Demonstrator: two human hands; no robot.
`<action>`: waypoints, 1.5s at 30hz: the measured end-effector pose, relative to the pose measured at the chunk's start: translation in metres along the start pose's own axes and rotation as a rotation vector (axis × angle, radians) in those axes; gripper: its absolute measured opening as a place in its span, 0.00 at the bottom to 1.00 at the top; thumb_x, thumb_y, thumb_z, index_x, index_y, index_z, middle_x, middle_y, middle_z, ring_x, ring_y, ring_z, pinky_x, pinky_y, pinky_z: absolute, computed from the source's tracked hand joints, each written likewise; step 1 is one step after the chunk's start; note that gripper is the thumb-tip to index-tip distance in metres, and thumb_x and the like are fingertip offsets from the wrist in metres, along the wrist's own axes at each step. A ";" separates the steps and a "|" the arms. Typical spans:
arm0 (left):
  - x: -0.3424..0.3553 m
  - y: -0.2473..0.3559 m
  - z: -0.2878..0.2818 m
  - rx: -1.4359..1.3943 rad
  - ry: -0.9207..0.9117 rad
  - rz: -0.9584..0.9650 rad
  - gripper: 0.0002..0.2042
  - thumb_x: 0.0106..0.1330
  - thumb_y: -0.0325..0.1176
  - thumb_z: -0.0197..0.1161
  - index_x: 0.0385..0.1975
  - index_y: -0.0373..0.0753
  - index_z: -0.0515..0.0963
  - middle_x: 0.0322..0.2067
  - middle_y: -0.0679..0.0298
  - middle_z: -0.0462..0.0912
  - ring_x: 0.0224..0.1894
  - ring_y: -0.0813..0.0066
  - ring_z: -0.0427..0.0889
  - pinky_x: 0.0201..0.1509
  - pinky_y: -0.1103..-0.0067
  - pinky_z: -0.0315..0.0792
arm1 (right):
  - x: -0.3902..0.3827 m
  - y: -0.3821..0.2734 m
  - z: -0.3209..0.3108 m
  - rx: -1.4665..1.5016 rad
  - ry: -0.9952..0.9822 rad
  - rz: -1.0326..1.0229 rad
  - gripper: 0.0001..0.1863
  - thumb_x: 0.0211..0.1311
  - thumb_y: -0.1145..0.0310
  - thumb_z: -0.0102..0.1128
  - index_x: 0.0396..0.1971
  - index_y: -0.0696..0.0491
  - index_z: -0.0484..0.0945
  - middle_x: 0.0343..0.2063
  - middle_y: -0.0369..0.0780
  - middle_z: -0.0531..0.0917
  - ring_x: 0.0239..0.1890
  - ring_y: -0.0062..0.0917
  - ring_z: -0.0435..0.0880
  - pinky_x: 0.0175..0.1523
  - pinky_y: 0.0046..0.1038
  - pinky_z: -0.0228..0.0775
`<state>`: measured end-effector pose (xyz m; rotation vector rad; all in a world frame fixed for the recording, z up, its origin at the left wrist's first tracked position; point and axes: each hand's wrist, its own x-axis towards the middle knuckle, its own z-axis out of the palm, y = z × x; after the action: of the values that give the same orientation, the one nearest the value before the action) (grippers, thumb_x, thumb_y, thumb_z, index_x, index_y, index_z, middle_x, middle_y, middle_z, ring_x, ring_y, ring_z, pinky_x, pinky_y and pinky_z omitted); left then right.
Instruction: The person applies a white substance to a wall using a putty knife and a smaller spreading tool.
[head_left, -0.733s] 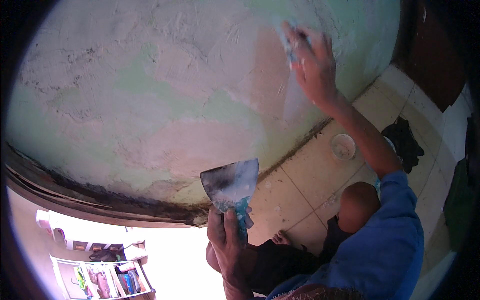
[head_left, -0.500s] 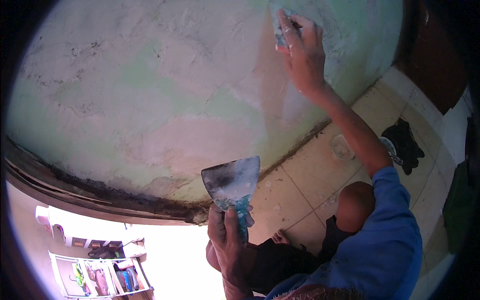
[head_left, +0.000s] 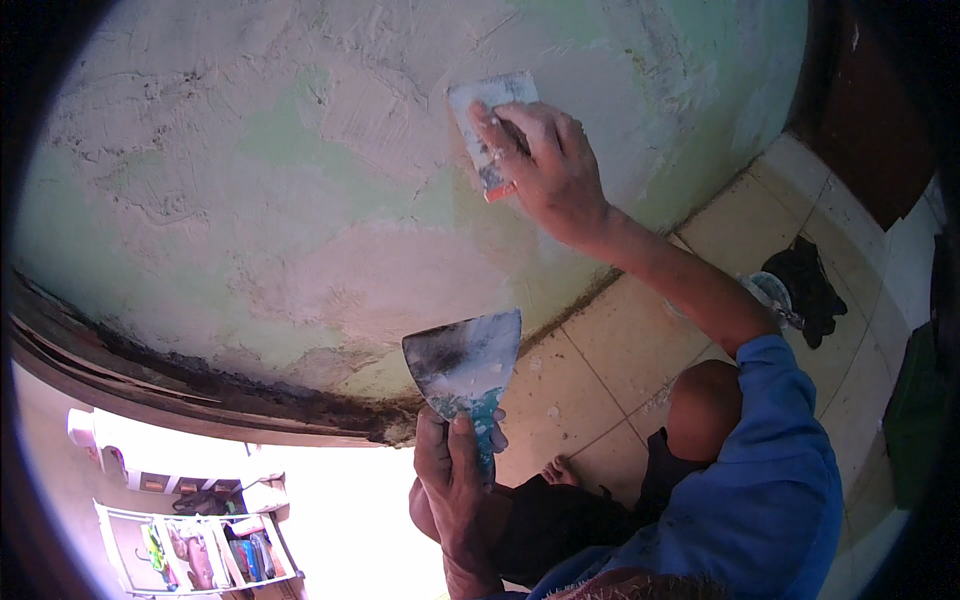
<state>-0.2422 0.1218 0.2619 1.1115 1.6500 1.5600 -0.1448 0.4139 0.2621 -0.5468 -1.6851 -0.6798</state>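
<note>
My left hand (head_left: pixel 450 465) is closed around the teal handle of a wide putty knife (head_left: pixel 468 355). Its flared blade points up in front of the wall's foot, smeared with whitish filler and dark on its left side. Higher up, my right hand (head_left: pixel 558 178) grips a flat rectangular filling blade (head_left: pixel 507 88) with a red-orange edge, pressed near or against the wall (head_left: pixel 380 250). Fingers hide part of that blade. The wall is pale green with rough patches of whitish-pink filler.
A worn, dark ledge (head_left: pixel 180 370) runs along the wall's lower left. Cream floor tiles (head_left: pixel 590 370) lie right. Behind my right forearm are a tub (head_left: pixel 770 292) and a black bag (head_left: pixel 808 290). A white rack (head_left: pixel 200 550) holds items at lower left.
My right hand has moved left and down across the wall with the filling blade, now showing more of its face. The left hand and putty knife have stayed almost still.
</note>
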 end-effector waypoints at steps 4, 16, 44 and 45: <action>0.000 -0.001 -0.005 0.044 0.001 -0.001 0.11 0.75 0.33 0.46 0.43 0.32 0.71 0.32 0.58 0.82 0.27 0.78 0.76 0.31 0.80 0.71 | -0.009 0.000 -0.019 0.123 -0.100 -0.020 0.34 0.50 0.65 0.64 0.61 0.50 0.72 0.47 0.36 0.73 0.47 0.32 0.73 0.49 0.34 0.68; -0.002 -0.005 -0.006 0.008 -0.021 0.003 0.11 0.76 0.33 0.45 0.44 0.32 0.71 0.33 0.58 0.82 0.27 0.78 0.77 0.31 0.80 0.71 | 0.046 0.081 -0.020 -0.055 0.040 -0.196 0.36 0.46 0.66 0.68 0.62 0.39 0.73 0.51 0.31 0.75 0.52 0.29 0.73 0.54 0.34 0.67; -0.004 -0.002 -0.003 0.011 -0.018 0.002 0.11 0.75 0.34 0.46 0.43 0.33 0.71 0.33 0.58 0.82 0.28 0.77 0.76 0.33 0.79 0.70 | -0.026 0.026 -0.025 0.010 -0.135 -0.152 0.37 0.45 0.59 0.68 0.62 0.41 0.72 0.50 0.32 0.74 0.52 0.27 0.73 0.51 0.33 0.68; -0.005 -0.001 -0.004 0.027 -0.020 -0.008 0.11 0.75 0.34 0.46 0.43 0.33 0.71 0.33 0.59 0.82 0.28 0.77 0.76 0.33 0.79 0.70 | -0.028 0.027 -0.026 -0.005 -0.118 -0.167 0.37 0.45 0.60 0.68 0.62 0.41 0.72 0.50 0.31 0.74 0.51 0.27 0.73 0.51 0.33 0.68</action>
<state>-0.2439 0.1155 0.2611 1.1290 1.6654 1.5207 -0.1019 0.4151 0.2425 -0.4604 -1.8548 -0.7851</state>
